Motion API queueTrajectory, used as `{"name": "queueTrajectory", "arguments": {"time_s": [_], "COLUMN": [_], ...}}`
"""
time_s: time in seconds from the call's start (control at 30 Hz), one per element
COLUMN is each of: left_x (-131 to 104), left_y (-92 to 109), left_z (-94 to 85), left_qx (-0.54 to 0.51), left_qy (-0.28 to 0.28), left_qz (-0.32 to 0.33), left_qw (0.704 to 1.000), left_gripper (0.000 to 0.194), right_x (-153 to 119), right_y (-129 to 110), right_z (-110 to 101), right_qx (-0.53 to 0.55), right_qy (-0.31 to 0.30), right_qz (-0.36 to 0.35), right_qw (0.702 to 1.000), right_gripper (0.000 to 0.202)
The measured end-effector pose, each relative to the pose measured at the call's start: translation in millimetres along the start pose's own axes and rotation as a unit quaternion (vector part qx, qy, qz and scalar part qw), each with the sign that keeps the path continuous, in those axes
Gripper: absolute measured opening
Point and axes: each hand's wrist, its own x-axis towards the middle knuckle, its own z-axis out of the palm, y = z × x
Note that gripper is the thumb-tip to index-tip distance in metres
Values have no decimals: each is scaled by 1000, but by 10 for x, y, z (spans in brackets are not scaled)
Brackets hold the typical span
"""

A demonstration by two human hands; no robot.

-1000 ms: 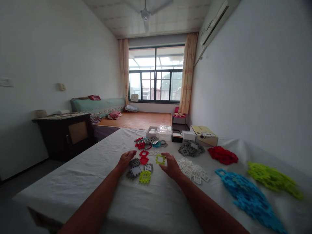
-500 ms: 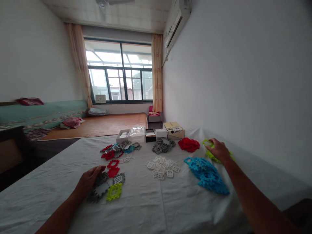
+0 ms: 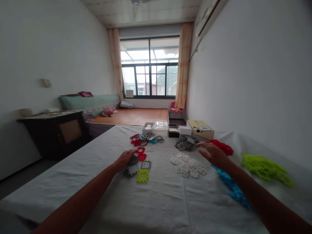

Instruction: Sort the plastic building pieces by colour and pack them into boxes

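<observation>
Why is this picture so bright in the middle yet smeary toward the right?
Head view: daylight nearly whites out the window's upper panes, while the left wall looks dim; head view: the lime-green pile and blue pile look blurred and stretched, perhaps from a wide lens and movement; head view: the white pieces look crisper.

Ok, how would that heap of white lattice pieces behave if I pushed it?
The white pieces would probably slide apart rather than move as one, since they lie loosely overlapped. Each is likely light, being thin and open-framed. They seem unlikely to roll, as they look flat and lie low on the cloth.
</observation>
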Motion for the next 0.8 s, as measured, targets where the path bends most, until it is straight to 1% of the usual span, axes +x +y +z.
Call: {"name": "queueTrajectory", "arguments": {"time_s": [0.03,0.07,0.13,0.17,0.23,0.3,0.37,0.4,0.47,0.53,0.63,0.73,0.77,0.8], "left_x": [-2,9,74,125,241,344,400,409,398,372,347,343,343,341], "left_y": [25,43,48,35,-26,-127,-246,-302,-393,-448,-475,-464,-459,-453], "left_z": [26,48,68,62,21,-44,-106,-131,-167,-194,-239,-285,-296,-305], "left_qx": [-22,-48,-72,-69,-67,-73,-85,-92,-110,-130,-171,-203,-205,-203], "left_qy": [-31,-43,-28,-1,46,71,85,91,98,94,74,62,60,59], "left_qz": [3,8,15,11,-6,-22,-31,-33,-31,-26,-21,-27,-29,-31], "left_qw": [999,998,997,998,997,995,992,991,989,987,982,977,977,977], "left_gripper": [54,53,50,49,48,48,49,49,49,50,49,48,49,49], "right_x": [80,146,252,299,382,437,447,436,396,361,370,448,475,497], "right_y": [-283,-551,-1011,-1197,-1480,-1663,-1772,-1804,-1831,-1811,-1719,-1611,-1586,-1567], "right_z": [152,304,594,728,966,1155,1281,1317,1336,1302,1233,1212,1208,1195], "right_qx": [26,49,85,101,135,163,163,156,151,174,243,300,304,297], "right_qy": [-26,-54,-104,-128,-183,-253,-309,-321,-326,-327,-346,-379,-377,-365], "right_qz": [-39,-75,-134,-152,-171,-188,-216,-230,-246,-247,-224,-167,-144,-124], "right_qw": [999,995,982,975,959,935,912,905,900,895,878,860,863,873], "right_gripper": [36,35,32,31,29,36,50,55,57,53,49,47,45,44]}}
